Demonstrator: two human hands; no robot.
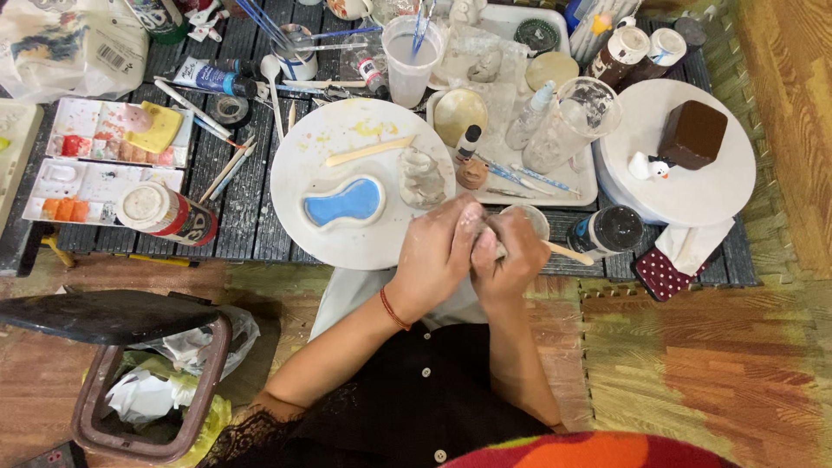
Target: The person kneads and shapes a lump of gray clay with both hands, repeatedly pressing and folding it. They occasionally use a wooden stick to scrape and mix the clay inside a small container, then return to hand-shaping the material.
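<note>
Hands together at the near edge of the low table (pixel 260 238): my left hand (pixel 438 256) curls its fingers around a small pale lump of clay (pixel 487 236), and my right hand (pixel 511 258) closes on the same lump from the other side while pinching a wooden stick (pixel 570 253) whose free end pokes out to the right. Both sets of fingers are wrapped narrow and tight, dusted white, so most of the lump is hidden between them and I cannot tell its shape. I judge this as the shaping step, the stick working the clay held in the palm; the next touch calls for a light, steady press so the soft piece keeps its form. Counting around me: one round white plate (pixel 303 147) just ahead of the hands, carrying one blue-filled kidney-shaped dish (pixel 345 204), one flat wooden blade (pixel 368 151) and one grey clay figure (pixel 420 178). Two paint palettes (pixel 104 160) sit at far left, one paint jar lying on its side (pixel 165 212) near them. One white turntable (pixel 693 186) at right holds one brown block (pixel 692 134) and one tiny white bird figure (pixel 647 166). One bin (pixel 147 381) stands on the floor, lid raised.
</note>
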